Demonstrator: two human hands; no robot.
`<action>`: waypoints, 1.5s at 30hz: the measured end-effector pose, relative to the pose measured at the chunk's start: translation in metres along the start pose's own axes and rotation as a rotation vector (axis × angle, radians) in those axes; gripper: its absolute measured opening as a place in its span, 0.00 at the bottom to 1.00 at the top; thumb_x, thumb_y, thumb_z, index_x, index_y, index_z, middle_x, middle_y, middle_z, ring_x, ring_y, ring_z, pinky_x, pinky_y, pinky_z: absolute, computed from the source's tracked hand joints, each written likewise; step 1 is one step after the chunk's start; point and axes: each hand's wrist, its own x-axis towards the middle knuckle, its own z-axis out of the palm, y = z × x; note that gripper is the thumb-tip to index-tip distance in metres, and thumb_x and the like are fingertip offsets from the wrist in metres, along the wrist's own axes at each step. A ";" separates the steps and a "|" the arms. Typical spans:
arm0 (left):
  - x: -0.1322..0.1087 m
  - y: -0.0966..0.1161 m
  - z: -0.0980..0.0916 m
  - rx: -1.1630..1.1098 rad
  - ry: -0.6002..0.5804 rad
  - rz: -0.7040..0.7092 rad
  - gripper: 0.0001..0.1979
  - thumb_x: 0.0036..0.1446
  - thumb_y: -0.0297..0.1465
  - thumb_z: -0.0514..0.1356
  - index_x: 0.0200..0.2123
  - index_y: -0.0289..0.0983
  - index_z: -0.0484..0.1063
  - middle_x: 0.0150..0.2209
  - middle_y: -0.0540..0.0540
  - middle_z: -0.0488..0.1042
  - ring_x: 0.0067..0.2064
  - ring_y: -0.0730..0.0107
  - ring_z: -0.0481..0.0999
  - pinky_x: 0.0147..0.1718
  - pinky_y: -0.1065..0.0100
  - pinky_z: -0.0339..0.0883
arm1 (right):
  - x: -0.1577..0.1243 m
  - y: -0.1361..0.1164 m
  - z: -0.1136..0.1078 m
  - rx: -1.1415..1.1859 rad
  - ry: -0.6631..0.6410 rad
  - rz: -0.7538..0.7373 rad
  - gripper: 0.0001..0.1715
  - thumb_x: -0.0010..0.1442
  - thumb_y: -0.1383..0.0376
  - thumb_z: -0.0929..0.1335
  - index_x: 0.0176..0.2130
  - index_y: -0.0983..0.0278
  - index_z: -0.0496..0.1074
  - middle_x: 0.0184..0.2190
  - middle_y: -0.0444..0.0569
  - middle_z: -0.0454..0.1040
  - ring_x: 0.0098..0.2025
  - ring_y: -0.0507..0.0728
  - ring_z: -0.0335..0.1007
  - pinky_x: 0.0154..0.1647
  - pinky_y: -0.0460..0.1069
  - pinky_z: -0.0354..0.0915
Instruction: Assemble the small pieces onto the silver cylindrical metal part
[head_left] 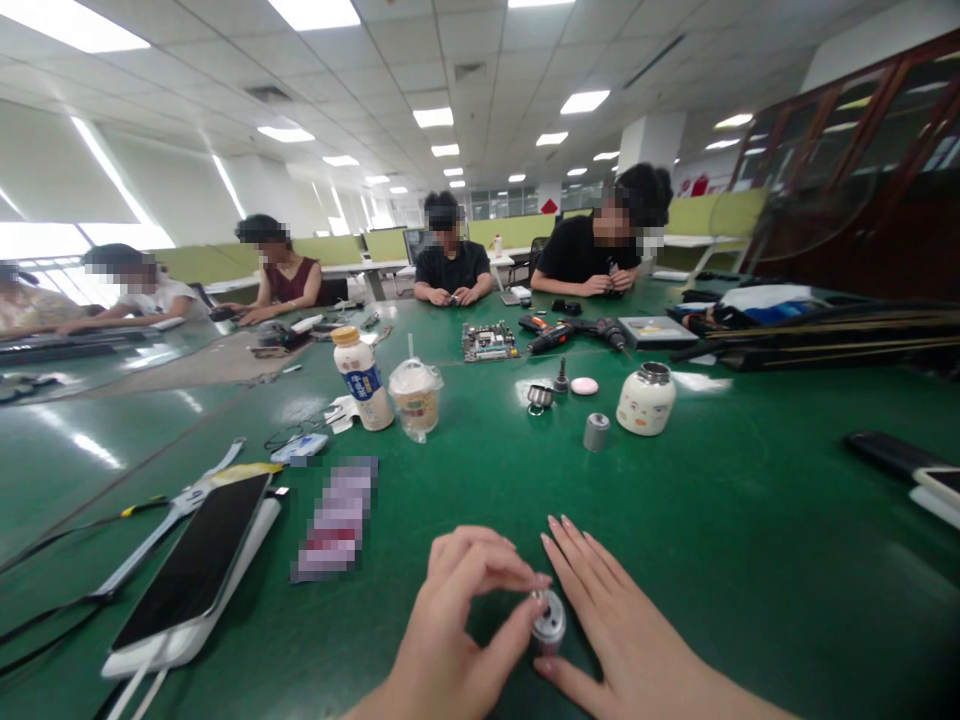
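Observation:
A small silver metal cylinder [550,625], which looks like a little electric motor, stands upright on the green table [720,560] near its front edge. The thumb and index finger of my left hand [465,620] close on its top from the left. My right hand [626,620] lies with its fingers stretched out flat on the table, just right of the cylinder. Its thumb reaches close to the base; whether it touches I cannot tell. A similar silver cylinder [596,432] stands farther back, beside a cream-coloured flask [646,402] without a lid.
At the left lie a phone [199,560] on a white block and a purple packet [337,520]. Behind stand a bottle [363,380] and a bagged cup [416,400]. A circuit board [489,342] and power drills [555,335] lie farther off. Several people sit around the table.

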 end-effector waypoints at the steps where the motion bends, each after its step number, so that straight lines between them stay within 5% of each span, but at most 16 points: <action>1: -0.001 0.006 0.000 0.005 -0.036 0.017 0.09 0.56 0.24 0.64 0.39 0.41 0.73 0.36 0.47 0.78 0.46 0.61 0.74 0.44 0.62 0.69 | 0.000 0.000 0.000 -0.003 0.001 -0.001 0.50 0.62 0.43 0.61 0.68 0.72 0.46 0.70 0.61 0.38 0.71 0.70 0.35 0.68 0.66 0.46; 12: -0.003 0.007 0.005 -0.051 -0.144 -0.045 0.12 0.54 0.19 0.60 0.40 0.39 0.72 0.37 0.47 0.76 0.43 0.65 0.73 0.43 0.65 0.69 | 0.002 0.002 0.002 0.000 0.023 -0.029 0.50 0.62 0.44 0.62 0.68 0.73 0.47 0.70 0.62 0.38 0.70 0.71 0.36 0.68 0.65 0.47; 21: -0.003 0.005 0.010 -0.156 -0.094 -0.150 0.07 0.52 0.21 0.63 0.33 0.37 0.71 0.32 0.48 0.75 0.36 0.67 0.76 0.37 0.67 0.69 | 0.001 0.005 0.007 -0.019 0.065 -0.055 0.50 0.62 0.43 0.61 0.68 0.72 0.47 0.70 0.62 0.39 0.70 0.71 0.38 0.67 0.65 0.50; 34: -0.003 0.001 0.010 -0.232 -0.181 -0.206 0.17 0.55 0.23 0.62 0.47 0.41 0.68 0.41 0.49 0.81 0.48 0.62 0.77 0.51 0.59 0.64 | 0.002 0.003 0.006 -0.014 0.048 -0.053 0.49 0.62 0.44 0.61 0.68 0.72 0.47 0.70 0.62 0.39 0.70 0.70 0.37 0.68 0.65 0.49; 45: 0.005 -0.007 -0.002 -0.127 0.052 -0.169 0.10 0.55 0.30 0.66 0.40 0.41 0.70 0.35 0.49 0.82 0.42 0.63 0.79 0.45 0.62 0.67 | 0.003 0.003 0.004 -0.020 0.002 -0.042 0.51 0.62 0.42 0.60 0.68 0.73 0.48 0.69 0.63 0.39 0.70 0.72 0.36 0.68 0.67 0.48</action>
